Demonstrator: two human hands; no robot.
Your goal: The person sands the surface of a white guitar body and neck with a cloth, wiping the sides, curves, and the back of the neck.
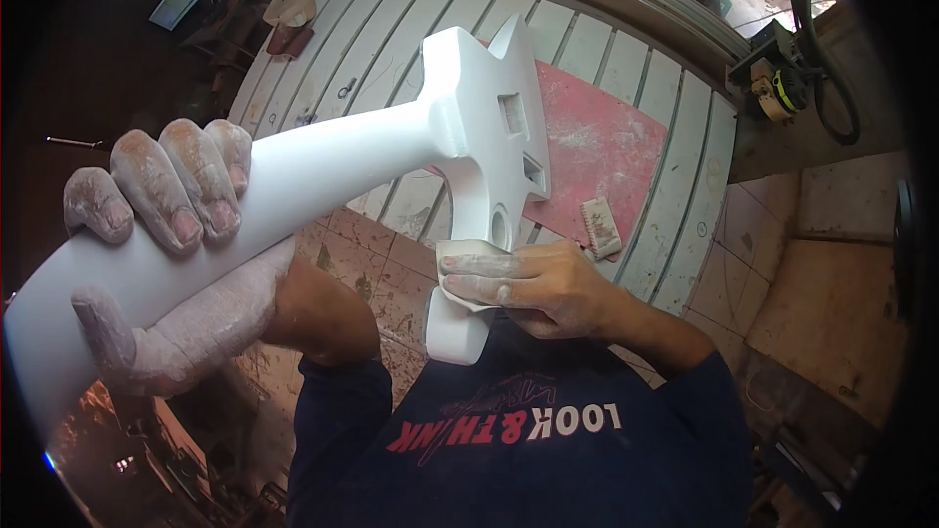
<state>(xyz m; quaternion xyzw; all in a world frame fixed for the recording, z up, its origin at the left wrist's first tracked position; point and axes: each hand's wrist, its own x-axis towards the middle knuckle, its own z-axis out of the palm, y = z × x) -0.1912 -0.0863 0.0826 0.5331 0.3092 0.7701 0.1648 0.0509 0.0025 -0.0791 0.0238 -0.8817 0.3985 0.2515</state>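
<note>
Beyond the right fingertips lies a slatted white table (370, 44), and on it a red board (606, 137) smeared with white dust. A small pale block (601, 225) rests on the board's near edge, just above the right knuckles. Well away past the left fingers, a pale bag-like thing (290, 5) sits at the table's far corner. A machine with a hose (778, 93) stands far off to the right of both hands. The white piece (342, 156) itself blocks part of the board and table; it runs from the left fingers across to the right ones. The dusty left hand (201, 328) wraps its thick shaft, four fingers slightly parted over the top, thumb below. The right hand (553, 284) has its fingers pressed together, pinching a cream sheet (455, 254) against the headed end's lower arm, which shows again below them.
</note>
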